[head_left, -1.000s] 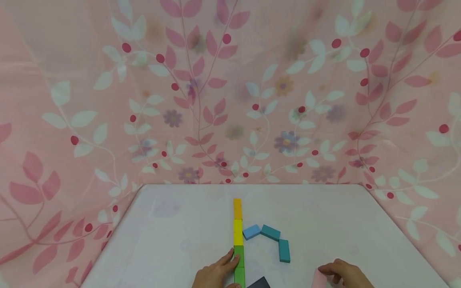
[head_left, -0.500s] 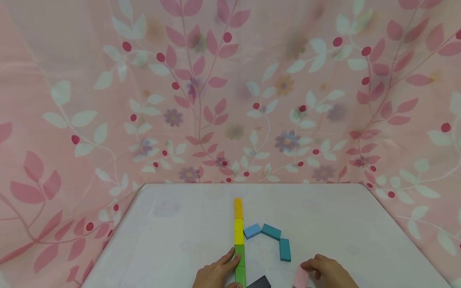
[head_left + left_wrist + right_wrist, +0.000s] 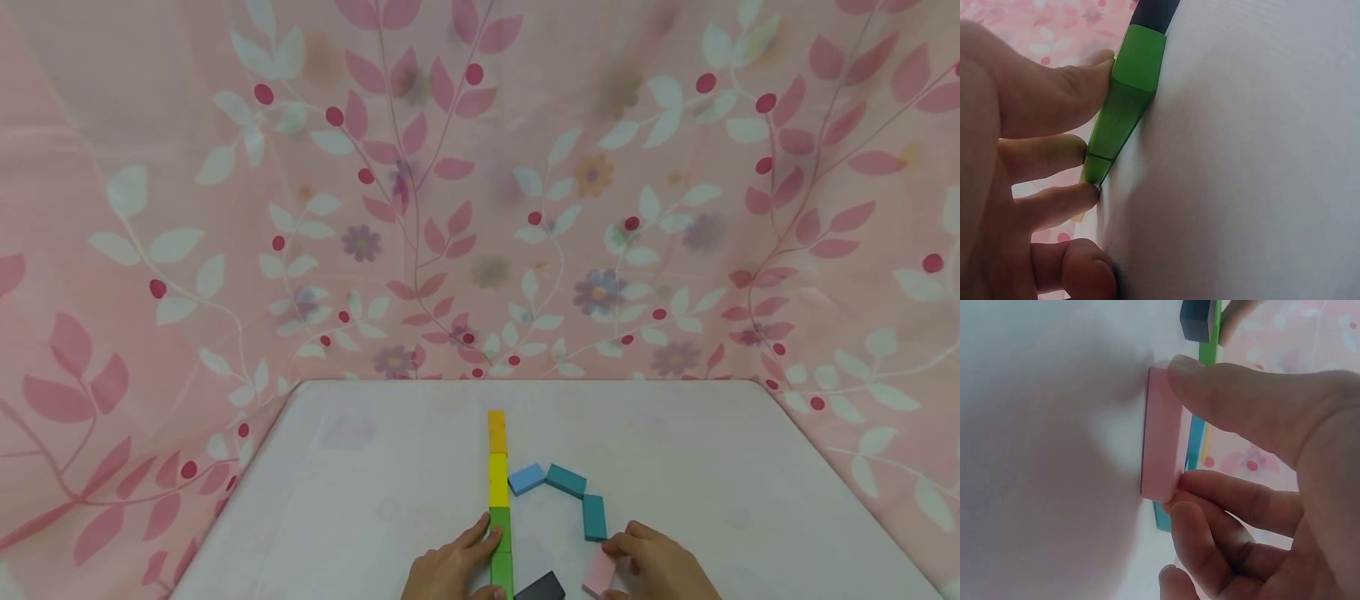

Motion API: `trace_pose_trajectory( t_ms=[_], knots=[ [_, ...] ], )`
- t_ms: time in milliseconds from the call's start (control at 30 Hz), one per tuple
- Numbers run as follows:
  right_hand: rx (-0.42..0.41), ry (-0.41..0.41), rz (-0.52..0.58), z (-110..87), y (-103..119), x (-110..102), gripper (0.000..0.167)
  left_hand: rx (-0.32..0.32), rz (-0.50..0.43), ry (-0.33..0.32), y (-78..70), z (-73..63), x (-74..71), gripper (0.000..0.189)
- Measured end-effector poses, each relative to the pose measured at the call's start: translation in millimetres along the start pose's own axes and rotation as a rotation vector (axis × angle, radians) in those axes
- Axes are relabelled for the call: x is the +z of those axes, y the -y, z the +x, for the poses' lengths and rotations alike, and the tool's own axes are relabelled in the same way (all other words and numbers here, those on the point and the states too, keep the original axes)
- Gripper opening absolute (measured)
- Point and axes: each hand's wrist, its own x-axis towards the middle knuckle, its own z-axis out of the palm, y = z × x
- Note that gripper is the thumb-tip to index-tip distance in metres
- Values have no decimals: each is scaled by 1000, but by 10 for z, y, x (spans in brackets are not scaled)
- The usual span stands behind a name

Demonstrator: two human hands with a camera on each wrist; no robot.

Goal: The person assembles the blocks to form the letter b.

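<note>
My right hand pinches a pink rectangular block lengthwise between thumb and fingers; it lies flat on the table, just short of a teal block. In the right wrist view, the thumb presses one end of the pink block and fingers touch the other end. My left hand rests along the left side of two green blocks, fingers fairly straight. The left wrist view shows its thumb and fingertips against the green block. Beside the green blocks lies a dark grey block.
Yellow and orange blocks continue the green ones in a straight row away from me. A light blue block and another teal block curve rightward from the row. The pale table meets a flowered pink cloth behind.
My right hand has slid the pink block leftward and slightly forward, from well right of the teal block to close beneath it. My left hand has stayed at the green blocks.
</note>
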Motion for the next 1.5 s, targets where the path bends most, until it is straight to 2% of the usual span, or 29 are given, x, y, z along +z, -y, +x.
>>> trace_pose_trajectory(
  t_ms=[267, 533, 867, 1067, 1267, 1500],
  knots=[
    [-35, 0, 1, 40, 50, 31, 44, -9, 15, -1, 7, -2, 9, 73],
    [-52, -21, -58, 65, 124, 61, 46, 2, 23, -17, 27, -9, 36, 72],
    [-72, -1, -47, 79, 130, 68, 45, 1, 18, -13, 36, -14, 31, 73],
    [-102, -29, -73, 77, 150, 63, 47, 17, 24, -35, 33, -36, 17, 73],
    [-140, -68, -106, 74, 201, 72, 46, 16, 6, -20, 32, -18, 4, 73],
    [-170, -73, -130, 79, 194, 72, 45, 9, 5, -3, 23, 5, 10, 73]
  ],
)
